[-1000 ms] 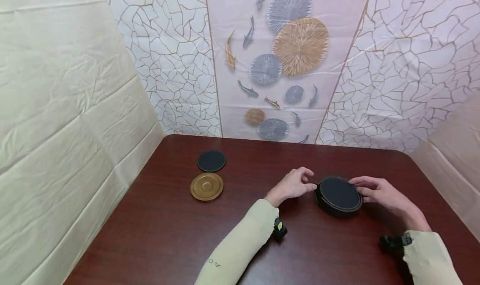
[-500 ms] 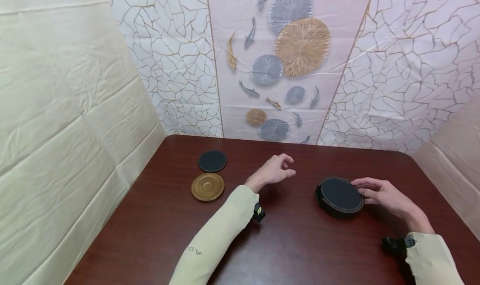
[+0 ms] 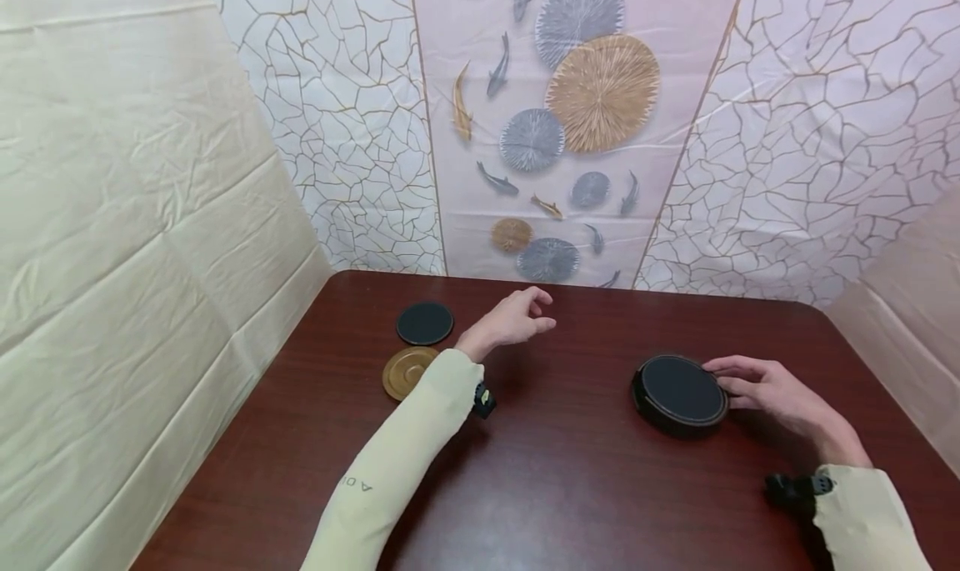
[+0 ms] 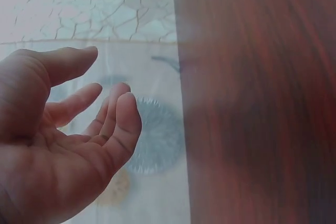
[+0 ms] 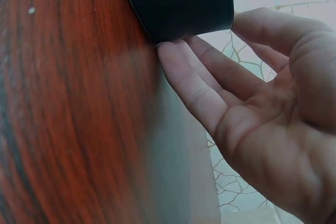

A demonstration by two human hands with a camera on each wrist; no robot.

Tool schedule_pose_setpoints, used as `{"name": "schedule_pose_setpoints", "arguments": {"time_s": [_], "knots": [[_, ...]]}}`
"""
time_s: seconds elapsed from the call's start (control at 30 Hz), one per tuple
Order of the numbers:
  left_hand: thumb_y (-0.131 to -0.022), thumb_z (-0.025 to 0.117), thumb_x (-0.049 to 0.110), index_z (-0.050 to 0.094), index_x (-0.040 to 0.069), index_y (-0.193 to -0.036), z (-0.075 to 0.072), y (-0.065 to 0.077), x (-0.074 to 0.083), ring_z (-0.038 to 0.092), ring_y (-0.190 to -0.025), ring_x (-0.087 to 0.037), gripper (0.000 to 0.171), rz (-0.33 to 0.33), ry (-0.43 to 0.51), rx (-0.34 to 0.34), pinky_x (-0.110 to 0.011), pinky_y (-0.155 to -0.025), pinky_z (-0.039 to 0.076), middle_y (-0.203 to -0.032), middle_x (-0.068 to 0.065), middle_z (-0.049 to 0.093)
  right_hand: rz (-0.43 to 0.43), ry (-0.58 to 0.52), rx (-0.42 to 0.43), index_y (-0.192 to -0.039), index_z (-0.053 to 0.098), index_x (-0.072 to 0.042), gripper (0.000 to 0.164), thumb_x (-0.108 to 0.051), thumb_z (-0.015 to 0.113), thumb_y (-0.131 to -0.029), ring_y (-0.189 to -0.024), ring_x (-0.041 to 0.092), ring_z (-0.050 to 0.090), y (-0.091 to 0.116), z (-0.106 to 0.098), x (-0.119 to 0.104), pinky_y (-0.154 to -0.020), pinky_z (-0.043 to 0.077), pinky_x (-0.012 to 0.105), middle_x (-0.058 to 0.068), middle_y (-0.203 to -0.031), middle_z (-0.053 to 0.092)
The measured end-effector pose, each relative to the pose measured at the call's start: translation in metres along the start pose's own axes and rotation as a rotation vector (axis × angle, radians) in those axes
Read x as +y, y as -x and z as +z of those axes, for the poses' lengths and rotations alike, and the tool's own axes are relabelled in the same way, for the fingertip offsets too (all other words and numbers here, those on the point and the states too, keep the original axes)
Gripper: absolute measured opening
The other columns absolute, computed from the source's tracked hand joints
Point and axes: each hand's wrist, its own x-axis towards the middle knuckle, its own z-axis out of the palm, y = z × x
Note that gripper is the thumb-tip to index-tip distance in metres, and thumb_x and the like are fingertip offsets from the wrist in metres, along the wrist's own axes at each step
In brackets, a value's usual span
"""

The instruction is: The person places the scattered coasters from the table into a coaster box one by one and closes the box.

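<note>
My left hand [image 3: 512, 318] hangs over the back of the table, its fingers loosely bent with nothing between them; the left wrist view shows the bare palm [image 4: 63, 166]. At the right, my right hand [image 3: 772, 392] rests its fingertips against the side of a round black coaster holder [image 3: 684, 392]. A black coaster with a stitched-looking rim forms its top. In the right wrist view the fairly straight fingers [image 5: 199, 90] meet the dark side wall [image 5: 181, 3] low down, with the thumb near the opposite edge.
A thin black coaster [image 3: 424, 323] lies flat at the back left. Just in front of it is a brown grooved wooden coaster [image 3: 403, 373], partly covered by the left sleeve [image 3: 397, 454]. The dark red-brown table [image 3: 570, 488] ends at a patterned backdrop [image 3: 360, 137].
My left hand has moved left and back, away from the coaster holder, and its sleeve now overlaps the wooden coaster. My right hand stays at the holder's side.
</note>
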Motion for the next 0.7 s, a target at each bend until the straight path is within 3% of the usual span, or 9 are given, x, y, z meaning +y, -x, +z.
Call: {"name": "schedule_pose_setpoints", "arguments": {"time_s": [0.23,0.43,0.7], "knots": [[-0.096,0.063,0.03,0.055,0.018,-0.132,-0.024,0.01,-0.024,0.058,-0.11,-0.023,0.038,0.022,0.008,0.078,-0.038,-0.094,0.048,-0.121,-0.01,0.06,0.012,-0.019,-0.001,-0.137,0.049,0.005,0.049,-0.021,0.061,-0.098,-0.097,0.009,0.07,0.0,0.001,0.0,-0.08,0.059,0.031,-0.018,-0.11,0.067],[-0.097,0.061,0.029,0.056,0.016,-0.129,-0.044,0.027,-0.054,0.058,-0.105,-0.022,0.035,-0.017,0.018,0.146,-0.039,-0.092,0.049,-0.116,-0.009,0.06,0.028,0.015,0.008,-0.138,0.049,0.003,0.05,-0.024,0.062,-0.097,-0.096,0.01,0.07,-0.001,0.001,-0.003,-0.08,0.059,0.031,-0.019,-0.111,0.065],[-0.097,0.06,0.032,0.055,0.015,-0.129,-0.064,0.041,-0.084,0.058,-0.101,-0.024,0.036,-0.091,-0.046,0.176,-0.04,-0.09,0.048,-0.111,-0.008,0.061,0.038,0.023,0.01,-0.138,0.049,0.003,0.051,-0.024,0.063,-0.097,-0.096,0.01,0.07,-0.001,0.0,-0.002,-0.079,0.059,0.031,-0.019,-0.11,0.065]]}}
